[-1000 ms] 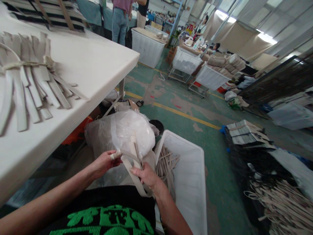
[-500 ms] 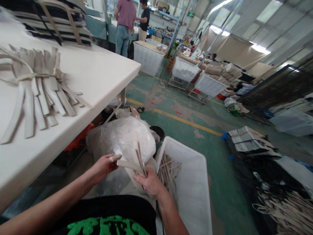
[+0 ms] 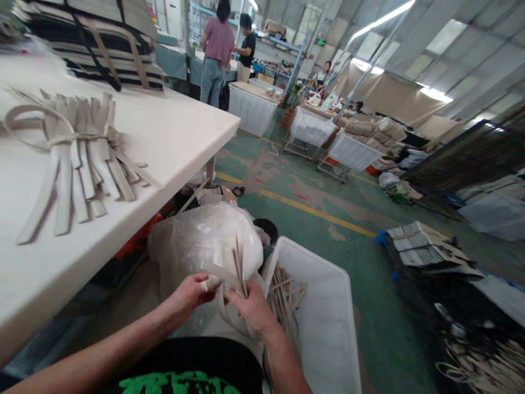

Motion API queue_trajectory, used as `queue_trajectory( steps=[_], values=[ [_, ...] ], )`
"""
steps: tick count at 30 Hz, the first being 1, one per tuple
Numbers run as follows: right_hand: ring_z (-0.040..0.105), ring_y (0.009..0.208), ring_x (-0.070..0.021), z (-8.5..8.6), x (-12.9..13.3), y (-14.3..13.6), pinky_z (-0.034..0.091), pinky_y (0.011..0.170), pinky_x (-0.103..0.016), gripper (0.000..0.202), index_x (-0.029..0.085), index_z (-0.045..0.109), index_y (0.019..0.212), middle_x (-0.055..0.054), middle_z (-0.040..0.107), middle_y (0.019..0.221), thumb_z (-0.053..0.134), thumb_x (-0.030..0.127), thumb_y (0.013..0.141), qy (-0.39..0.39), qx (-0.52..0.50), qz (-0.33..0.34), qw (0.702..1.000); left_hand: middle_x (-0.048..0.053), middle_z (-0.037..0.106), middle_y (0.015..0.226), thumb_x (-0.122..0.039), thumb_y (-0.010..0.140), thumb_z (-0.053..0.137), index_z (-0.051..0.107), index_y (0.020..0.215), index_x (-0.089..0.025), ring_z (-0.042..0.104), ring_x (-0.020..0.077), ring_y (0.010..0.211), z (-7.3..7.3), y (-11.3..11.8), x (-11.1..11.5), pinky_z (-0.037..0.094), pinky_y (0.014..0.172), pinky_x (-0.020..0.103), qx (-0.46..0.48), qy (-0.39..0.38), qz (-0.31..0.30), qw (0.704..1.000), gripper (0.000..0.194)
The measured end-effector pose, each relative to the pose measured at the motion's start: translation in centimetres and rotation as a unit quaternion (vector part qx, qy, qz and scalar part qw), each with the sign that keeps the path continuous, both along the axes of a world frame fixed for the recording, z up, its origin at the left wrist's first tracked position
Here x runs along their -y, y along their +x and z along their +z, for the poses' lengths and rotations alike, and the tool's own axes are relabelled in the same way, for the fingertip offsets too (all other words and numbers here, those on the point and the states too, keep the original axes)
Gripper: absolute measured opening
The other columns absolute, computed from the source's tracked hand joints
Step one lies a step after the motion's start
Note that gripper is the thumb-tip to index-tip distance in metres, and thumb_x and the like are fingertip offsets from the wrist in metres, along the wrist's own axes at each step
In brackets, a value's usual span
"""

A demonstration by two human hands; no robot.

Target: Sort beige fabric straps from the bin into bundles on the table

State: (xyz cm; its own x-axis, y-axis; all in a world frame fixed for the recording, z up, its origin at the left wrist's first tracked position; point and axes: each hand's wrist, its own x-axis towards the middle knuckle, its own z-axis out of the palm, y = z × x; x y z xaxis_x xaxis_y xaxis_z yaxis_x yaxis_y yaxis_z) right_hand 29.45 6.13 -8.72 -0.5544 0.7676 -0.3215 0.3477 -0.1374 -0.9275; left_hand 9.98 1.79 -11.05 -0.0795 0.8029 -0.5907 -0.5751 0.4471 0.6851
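My right hand (image 3: 253, 309) grips several pale beige strips (image 3: 238, 254), fabric or leather-like, whose ends fan upward. Close by on the left, my left hand (image 3: 194, 294) has thumb and fingers pinched together at a strip of the same bunch; a light wrap covers one fingertip. One strip slants across between the hands, and another curves down below them. Behind the strips sits a clear plastic bag (image 3: 184, 232) with pale contents. Right of my right hand, a white bin (image 3: 324, 306) holds loose strips (image 3: 283, 287) along its left side.
On the white table (image 3: 197, 117) at left lie a tied strip bundle (image 3: 84, 158) and a strapped stack (image 3: 110, 49). More strips (image 3: 488, 350) lie at lower right. Wheeled bins (image 3: 309, 126) and several people stand farther back.
My left hand has shifted slightly right and down, closer to my right hand, along the strips. The right hand still grips the bunch. The view has tilted a little.
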Motion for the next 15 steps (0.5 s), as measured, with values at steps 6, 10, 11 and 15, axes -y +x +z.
queue_trajectory(
  steps=[6, 10, 11, 15],
  values=[
    [0.047, 0.056, -0.012, -1.0, 0.9, 1.1, 0.039, 0.05, -0.021, 0.02, 0.016, 0.072, 0.079, 0.003, 0.054, 0.061, 0.071, 0.036, 0.081, 0.021, 0.043, 0.073, 0.996, 0.002, 0.065, 0.061, -0.029, 0.054, 0.094, 0.072, 0.069, -0.012, 0.057, 0.0108, 0.054, 0.3, -1.9, -1.3, 0.049, 0.054, 0.019, -0.009, -0.006, 0.074, 0.997, 0.032],
    [0.06, 0.07, -0.0192, -1.1, 1.6, 0.8, 0.045, 0.062, -0.026, 0.021, 0.015, 0.076, 0.084, -0.002, 0.068, 0.072, 0.068, 0.035, 0.084, 0.069, 0.06, 0.053, 0.994, 0.002, 0.064, 0.059, -0.031, 0.054, 0.093, 0.071, 0.066, -0.012, 0.055, 0.0103, 0.052, 0.2, -1.8, -0.9, 0.047, 0.053, 0.02, -0.012, -0.008, 0.07, 0.997, 0.031],
    [0.062, 0.073, -0.0208, -1.0, 1.6, 0.4, 0.046, 0.065, -0.027, 0.022, 0.015, 0.076, 0.086, -0.003, 0.07, 0.075, 0.066, 0.035, 0.085, 0.08, 0.052, 0.039, 0.995, 0.002, 0.064, 0.059, -0.032, 0.054, 0.092, 0.071, 0.066, -0.012, 0.054, 0.0108, 0.053, 0.1, -1.2, -0.6, 0.047, 0.054, 0.02, -0.013, -0.002, 0.055, 0.998, 0.031],
    [0.064, 0.073, -0.0218, -0.2, 0.7, -1.4, 0.048, 0.069, -0.028, 0.024, 0.013, 0.075, 0.083, -0.004, 0.07, 0.073, 0.063, 0.033, 0.086, 0.114, 0.031, 0.005, 0.993, 0.002, 0.068, 0.062, -0.026, 0.049, 0.089, 0.074, 0.065, -0.014, 0.058, 0.0145, 0.061, 0.4, 0.6, 0.2, 0.048, 0.059, 0.023, -0.038, 0.023, 0.024, 0.999, 0.025]
  ],
)
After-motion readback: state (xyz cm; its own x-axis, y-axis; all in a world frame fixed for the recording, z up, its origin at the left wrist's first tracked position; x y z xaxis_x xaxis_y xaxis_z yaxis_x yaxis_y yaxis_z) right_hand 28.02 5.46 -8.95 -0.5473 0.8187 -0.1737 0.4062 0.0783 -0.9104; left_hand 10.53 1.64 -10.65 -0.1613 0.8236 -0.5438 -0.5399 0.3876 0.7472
